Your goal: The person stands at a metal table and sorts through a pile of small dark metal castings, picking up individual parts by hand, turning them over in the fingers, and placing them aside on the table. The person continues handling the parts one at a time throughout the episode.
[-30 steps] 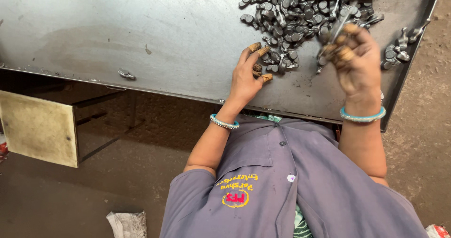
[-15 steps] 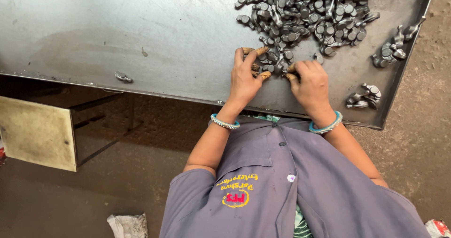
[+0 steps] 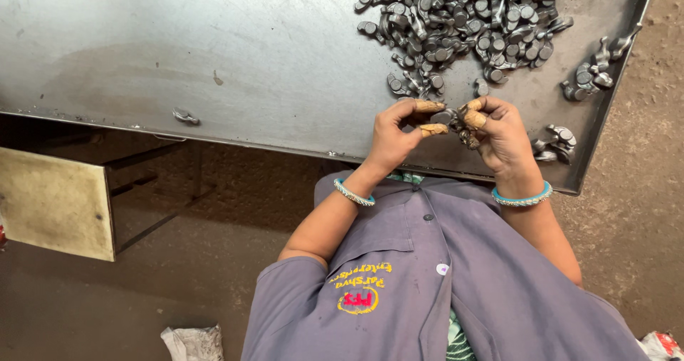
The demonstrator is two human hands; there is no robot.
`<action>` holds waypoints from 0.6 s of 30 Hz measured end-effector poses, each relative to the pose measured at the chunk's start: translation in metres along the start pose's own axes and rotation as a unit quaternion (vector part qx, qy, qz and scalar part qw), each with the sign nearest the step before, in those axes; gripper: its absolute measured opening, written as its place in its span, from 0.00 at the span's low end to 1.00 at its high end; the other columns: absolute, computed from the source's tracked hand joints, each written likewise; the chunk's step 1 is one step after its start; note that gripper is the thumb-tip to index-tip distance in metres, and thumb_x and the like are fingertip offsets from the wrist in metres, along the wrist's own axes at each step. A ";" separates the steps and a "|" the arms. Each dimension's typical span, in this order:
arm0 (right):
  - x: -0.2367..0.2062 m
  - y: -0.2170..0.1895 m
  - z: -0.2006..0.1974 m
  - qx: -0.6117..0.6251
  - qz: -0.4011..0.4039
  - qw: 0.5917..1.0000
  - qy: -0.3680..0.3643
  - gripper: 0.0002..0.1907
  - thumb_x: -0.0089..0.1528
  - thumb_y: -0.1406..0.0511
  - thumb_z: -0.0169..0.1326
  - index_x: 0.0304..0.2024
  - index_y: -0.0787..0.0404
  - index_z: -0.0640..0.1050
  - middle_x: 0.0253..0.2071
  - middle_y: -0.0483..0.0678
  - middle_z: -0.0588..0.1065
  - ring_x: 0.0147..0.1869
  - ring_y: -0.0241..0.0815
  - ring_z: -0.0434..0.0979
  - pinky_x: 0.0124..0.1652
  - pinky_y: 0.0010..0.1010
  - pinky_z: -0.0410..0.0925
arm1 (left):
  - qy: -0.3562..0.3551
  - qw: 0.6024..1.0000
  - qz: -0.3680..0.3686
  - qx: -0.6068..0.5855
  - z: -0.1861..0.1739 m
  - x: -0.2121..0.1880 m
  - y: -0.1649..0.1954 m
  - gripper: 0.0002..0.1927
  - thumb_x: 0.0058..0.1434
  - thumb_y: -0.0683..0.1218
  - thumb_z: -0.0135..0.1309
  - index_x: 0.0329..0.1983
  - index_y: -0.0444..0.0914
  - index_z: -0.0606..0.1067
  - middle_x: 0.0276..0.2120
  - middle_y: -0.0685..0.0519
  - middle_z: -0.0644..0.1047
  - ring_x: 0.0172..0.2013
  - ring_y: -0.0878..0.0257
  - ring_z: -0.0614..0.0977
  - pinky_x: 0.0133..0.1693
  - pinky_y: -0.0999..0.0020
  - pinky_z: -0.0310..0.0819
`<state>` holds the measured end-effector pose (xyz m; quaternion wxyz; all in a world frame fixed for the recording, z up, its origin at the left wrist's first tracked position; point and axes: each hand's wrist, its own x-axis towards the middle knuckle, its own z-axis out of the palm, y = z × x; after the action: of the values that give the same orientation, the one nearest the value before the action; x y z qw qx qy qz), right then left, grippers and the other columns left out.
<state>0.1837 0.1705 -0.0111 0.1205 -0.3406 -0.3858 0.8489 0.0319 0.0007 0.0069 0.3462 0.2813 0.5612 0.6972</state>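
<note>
A big heap of small dark metal parts [image 3: 463, 19] lies on the grey steel table [image 3: 214, 54]. My left hand [image 3: 395, 133] and my right hand [image 3: 502, 133] meet just above the table's near edge, below the heap. Tan wraps cover the fingertips of both. Together they pinch a small metal part [image 3: 446, 117] between them. My right hand also grips another small part [image 3: 469, 141] lower in its fingers. Each wrist carries a turquoise bangle.
Two small groups of parts lie near the table's right edge, one at the back [image 3: 595, 65] and one at the front [image 3: 556, 143]. A lone part [image 3: 185, 116] lies at the left front. A tan board [image 3: 53, 200] stands below left on the dirt floor.
My right hand came back from the right-side group to the heap's edge. Both hands then drew toward my body and lifted, now holding a part between them.
</note>
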 end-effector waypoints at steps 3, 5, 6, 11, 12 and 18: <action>0.004 0.007 0.002 0.012 -0.009 1.000 0.025 0.04 0.64 0.72 0.61 0.39 0.63 0.77 0.35 0.44 0.79 0.34 0.32 0.79 0.32 0.21 0.71 | 0.006 0.998 -0.055 -0.024 -0.004 -0.001 -0.011 0.17 0.61 0.32 0.57 0.54 0.30 0.80 0.45 0.52 0.83 0.41 0.69 0.82 0.41 0.72 0.80; 0.005 0.010 0.004 0.008 -0.019 0.999 0.027 0.05 0.65 0.70 0.62 0.39 0.62 0.77 0.34 0.44 0.79 0.33 0.32 0.78 0.31 0.20 0.70 | 0.010 0.995 -0.081 -0.052 -0.006 -0.002 -0.016 0.16 0.63 0.33 0.56 0.54 0.30 0.80 0.44 0.52 0.84 0.39 0.70 0.83 0.38 0.74 0.80; 0.005 0.011 0.004 0.005 -0.022 0.999 0.022 0.06 0.65 0.70 0.63 0.39 0.62 0.77 0.34 0.44 0.78 0.32 0.31 0.77 0.29 0.19 0.68 | 0.012 0.993 -0.095 -0.066 -0.007 -0.002 -0.017 0.16 0.63 0.34 0.56 0.54 0.31 0.79 0.43 0.53 0.84 0.38 0.71 0.83 0.37 0.75 0.80; 0.002 0.012 0.007 0.017 -0.022 1.000 0.003 0.09 0.65 0.67 0.64 0.40 0.62 0.76 0.33 0.44 0.78 0.31 0.33 0.78 0.27 0.21 0.69 | 0.004 0.992 -0.102 -0.076 -0.011 -0.001 -0.023 0.13 0.66 0.38 0.59 0.54 0.31 0.80 0.42 0.53 0.84 0.37 0.72 0.82 0.34 0.75 0.79; 0.001 0.012 0.008 0.019 -0.018 1.000 0.000 0.08 0.64 0.67 0.63 0.40 0.62 0.75 0.32 0.45 0.78 0.31 0.34 0.79 0.27 0.23 0.70 | 0.000 0.992 -0.097 -0.078 -0.012 -0.001 -0.024 0.13 0.66 0.38 0.60 0.53 0.32 0.80 0.42 0.53 0.84 0.36 0.72 0.82 0.34 0.76 0.79; 0.002 0.001 0.015 -0.065 0.004 0.998 -0.022 0.09 0.64 0.71 0.61 0.42 0.62 0.72 0.31 0.48 0.78 0.28 0.34 0.77 0.24 0.21 0.67 | 0.010 0.998 -0.068 -0.003 -0.015 -0.003 -0.018 0.15 0.64 0.43 0.62 0.52 0.33 0.81 0.41 0.53 0.84 0.36 0.71 0.83 0.34 0.75 0.80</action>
<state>0.1725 0.1617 -0.0058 0.0858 -0.3302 -0.4409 0.8302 0.0251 -0.0079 -0.0141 0.3880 0.2348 0.5803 0.6764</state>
